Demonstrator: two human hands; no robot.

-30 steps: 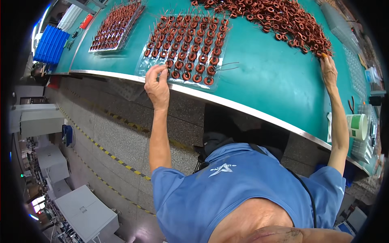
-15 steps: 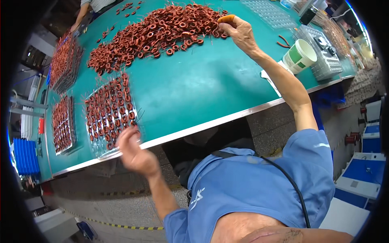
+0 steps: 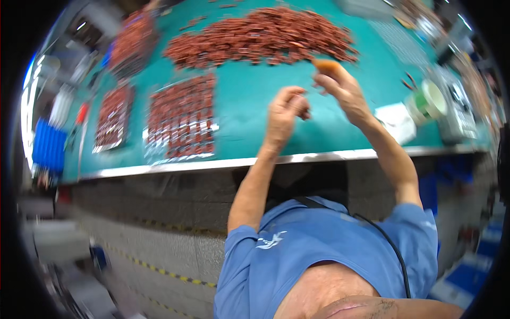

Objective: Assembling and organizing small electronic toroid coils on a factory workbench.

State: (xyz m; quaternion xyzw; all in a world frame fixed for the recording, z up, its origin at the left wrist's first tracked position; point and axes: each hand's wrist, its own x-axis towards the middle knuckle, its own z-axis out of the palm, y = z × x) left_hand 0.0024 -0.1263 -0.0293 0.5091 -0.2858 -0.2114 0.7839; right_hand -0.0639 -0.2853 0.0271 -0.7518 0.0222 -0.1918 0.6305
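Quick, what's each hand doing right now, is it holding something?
Left hand: fingers curled closed, seemingly around a reddish coil, though blurred.
Right hand: fingers bent; too blurry to tell if it holds anything.

The green bench (image 3: 241,127) over there has a pale front edge. A long heap of reddish-brown rings (image 3: 265,40) lies across its far part; nearer, at left, sit 2 filled clear trays (image 3: 180,119). Toward the right I see a white-and-green tub (image 3: 429,101) beside white paper (image 3: 394,121).
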